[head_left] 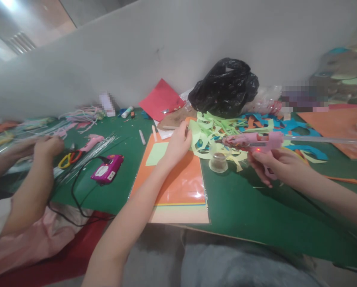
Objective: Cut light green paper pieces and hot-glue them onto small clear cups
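Observation:
My right hand (269, 161) is wrapped round the grip of a pink hot glue gun (265, 140). A clear glue stick (318, 139) juts out of its back, a small red light glows on it, and its nozzle points left. Pinched in my left hand (180, 139) is a light green paper piece (195, 132), just left of the nozzle; my fingertips are partly hidden. Under my left forearm lies a clear packet of coloured paper (178, 187), orange on top, with a light green paper rectangle (156, 154) on it. A small clear plastic cup (218, 162) stands below the nozzle.
Green and blue paper scraps (286, 125) spread behind the glue gun, before a black plastic bag (226, 85). A purple power socket (107, 169) with a black cable, scissors (69, 158) and another glue gun (91, 142) lie left. A co-worker's hands (48, 145) work at far left.

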`<move>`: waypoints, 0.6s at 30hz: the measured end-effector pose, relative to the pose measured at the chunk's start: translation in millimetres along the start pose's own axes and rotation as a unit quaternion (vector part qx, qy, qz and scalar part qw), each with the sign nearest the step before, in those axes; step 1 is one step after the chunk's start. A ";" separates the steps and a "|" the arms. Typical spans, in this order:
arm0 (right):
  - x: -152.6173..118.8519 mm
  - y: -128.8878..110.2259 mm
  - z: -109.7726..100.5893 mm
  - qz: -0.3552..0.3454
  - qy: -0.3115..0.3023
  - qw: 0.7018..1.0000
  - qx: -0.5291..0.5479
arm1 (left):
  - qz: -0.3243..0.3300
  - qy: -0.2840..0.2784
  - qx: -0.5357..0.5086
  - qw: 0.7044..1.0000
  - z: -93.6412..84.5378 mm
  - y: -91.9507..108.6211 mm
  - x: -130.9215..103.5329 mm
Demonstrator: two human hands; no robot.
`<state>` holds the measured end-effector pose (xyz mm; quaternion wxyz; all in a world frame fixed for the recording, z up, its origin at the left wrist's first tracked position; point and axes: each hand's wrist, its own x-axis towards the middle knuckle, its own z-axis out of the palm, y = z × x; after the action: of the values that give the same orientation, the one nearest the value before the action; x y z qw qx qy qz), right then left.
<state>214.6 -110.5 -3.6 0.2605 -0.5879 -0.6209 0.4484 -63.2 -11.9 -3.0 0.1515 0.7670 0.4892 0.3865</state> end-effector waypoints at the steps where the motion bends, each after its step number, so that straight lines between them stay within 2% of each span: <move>1: -0.1 0.0 -0.2 -0.002 -0.001 1.000 0.000 | 0.001 0.001 0.000 1.000 0.1 -0.1 0.0; 18: 0.8 9.4 -4.4 -0.014 -0.006 1.000 -0.022 | 0.005 0.005 0.009 1.000 -1.3 0.2 -0.5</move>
<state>222.9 -109.5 -9.8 0.2501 -0.5820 -0.6406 0.4340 -64.2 -12.6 -2.3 0.1403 0.7691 0.4894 0.3863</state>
